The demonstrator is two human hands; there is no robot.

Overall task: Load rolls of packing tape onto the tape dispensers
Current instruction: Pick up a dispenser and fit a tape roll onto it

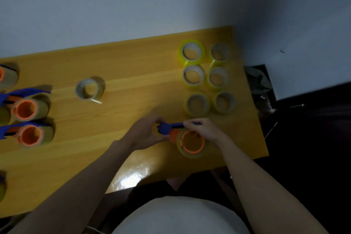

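Gripping a blue dispenser (pixel 171 127) near the front right of the wooden table (pixel 133 66), left hand (pixel 146 133) curled round its handle end, right hand (pixel 203 129) pinching its top, tape roll (pixel 191 143) mounted on it, six spare rolls (pixel 191 52) grouped behind.

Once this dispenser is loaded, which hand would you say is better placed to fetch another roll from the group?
Probably the right hand: the loose rolls lie just beyond it, farther from the left hand.

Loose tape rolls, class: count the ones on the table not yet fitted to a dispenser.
7. Six stand in a two-column cluster at the table's far right; one lies alone mid-table. More may sit beyond the frame's left edge.
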